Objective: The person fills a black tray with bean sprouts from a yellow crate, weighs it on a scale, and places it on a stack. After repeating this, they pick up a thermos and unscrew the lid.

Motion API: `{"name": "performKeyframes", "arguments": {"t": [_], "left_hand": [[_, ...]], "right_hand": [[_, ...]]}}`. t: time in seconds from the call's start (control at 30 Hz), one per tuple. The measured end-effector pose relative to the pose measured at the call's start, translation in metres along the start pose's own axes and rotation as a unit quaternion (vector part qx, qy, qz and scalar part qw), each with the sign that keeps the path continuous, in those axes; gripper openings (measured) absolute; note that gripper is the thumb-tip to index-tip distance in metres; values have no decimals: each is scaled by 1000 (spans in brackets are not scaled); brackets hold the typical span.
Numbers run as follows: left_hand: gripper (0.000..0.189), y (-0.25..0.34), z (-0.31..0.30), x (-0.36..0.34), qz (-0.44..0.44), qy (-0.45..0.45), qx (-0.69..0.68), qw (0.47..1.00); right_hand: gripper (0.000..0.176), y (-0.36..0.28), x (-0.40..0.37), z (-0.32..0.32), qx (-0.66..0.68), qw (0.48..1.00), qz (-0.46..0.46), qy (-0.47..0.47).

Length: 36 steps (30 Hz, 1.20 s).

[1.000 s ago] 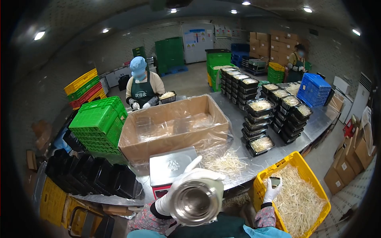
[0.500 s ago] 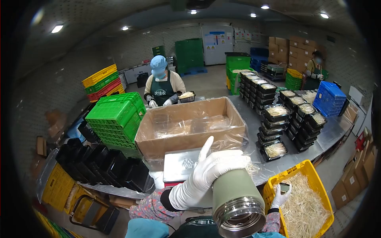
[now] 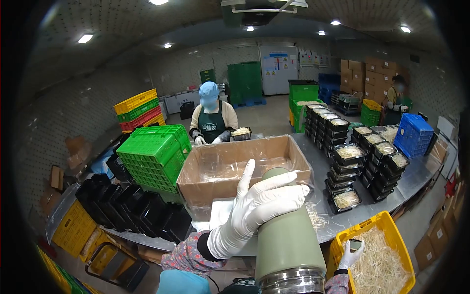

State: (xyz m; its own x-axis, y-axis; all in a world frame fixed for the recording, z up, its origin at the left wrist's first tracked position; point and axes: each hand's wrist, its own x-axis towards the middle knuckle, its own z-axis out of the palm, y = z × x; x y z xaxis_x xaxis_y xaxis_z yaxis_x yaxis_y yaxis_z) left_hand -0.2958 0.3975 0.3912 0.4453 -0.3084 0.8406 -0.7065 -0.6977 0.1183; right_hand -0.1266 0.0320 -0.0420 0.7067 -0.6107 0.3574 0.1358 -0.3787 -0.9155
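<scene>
My left hand (image 3: 259, 210), in a white glove, is wrapped round a sage-green vacuum flask (image 3: 291, 242) close to the camera, thumb raised. The flask is tilted, with its steel neck (image 3: 293, 281) nearest me at the bottom edge; its mouth is out of view. My right hand (image 3: 350, 255), also gloved, is closed around a small dark lid (image 3: 355, 245), perhaps the flask's, whose details are too small to make out. That hand is over the left side of a yellow crate (image 3: 389, 218) full of thin pale enoki-like strands (image 3: 379, 264).
A plastic-lined cardboard box (image 3: 245, 191) stands ahead on the metal table (image 3: 318, 171). Left are a green crate (image 3: 152, 152) and black trays (image 3: 142, 206); right, stacked filled trays (image 3: 345, 176) and a blue crate (image 3: 413, 134). A co-worker (image 3: 211, 117) stands opposite, another person (image 3: 394, 100) far right.
The flask has tipped so its mouth has dropped toward the bottom edge and more of its green body shows. My view has tilted up, shifting the room down and right in the picture.
</scene>
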Motion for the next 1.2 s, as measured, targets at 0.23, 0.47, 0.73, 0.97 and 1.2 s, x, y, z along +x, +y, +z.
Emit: {"name": "performKeyframes", "arguments": {"t": [0.23, 0.47, 0.73, 0.97, 1.2], "left_hand": [[27, -8, -7, 7, 51, 46, 34, 997], [51, -5, -19, 17, 112, 66, 58, 990], [48, -1, -25, 22, 115, 85, 54, 988], [45, 0, -24, 22, 111, 96, 45, 988], [42, -6, -15, 18, 101, 88, 37, 990]], "right_hand": [[74, 7, 1, 1, -4, 1000, 1, -3], [74, -9, -1, -2, 16, 999, 26, -20], [75, 4, 0, 2, 8, 999, 26, -18], [75, -2, -1, 2, -5, 1000, 6, -13], [75, -2, -1, 1, -12, 1000, 21, -20]]}}
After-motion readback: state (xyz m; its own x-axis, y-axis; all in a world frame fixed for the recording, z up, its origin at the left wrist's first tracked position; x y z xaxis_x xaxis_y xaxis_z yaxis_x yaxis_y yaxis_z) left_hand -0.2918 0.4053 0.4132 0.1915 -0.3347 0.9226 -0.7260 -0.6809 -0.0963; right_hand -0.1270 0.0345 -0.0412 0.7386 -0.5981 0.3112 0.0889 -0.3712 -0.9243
